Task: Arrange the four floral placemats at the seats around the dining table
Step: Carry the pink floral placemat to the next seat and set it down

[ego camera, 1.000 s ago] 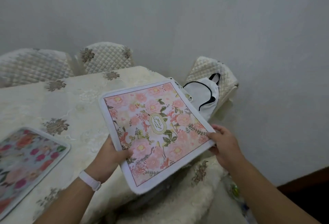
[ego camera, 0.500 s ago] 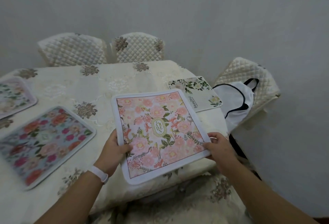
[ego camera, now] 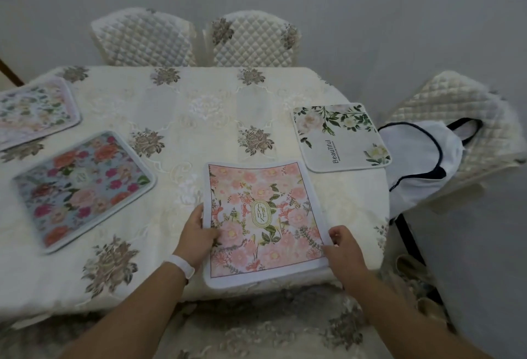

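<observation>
Here both hands pinch the square, soft pink placemat [ego camera: 263, 216].

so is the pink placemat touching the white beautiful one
Apart. The head view shows a strip of cream tablecloth between the pink placemat top right corner and the white Beautiful placemat near edge.

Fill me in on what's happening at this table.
A person is setting out floral placemats. Both hands hold the pink placemat by its side edges, the left hand and right hand each with a grip on it, at the table's near edge. Three others already lie flat: the blue placemat, a pale one far left, and the white placemat.
</observation>
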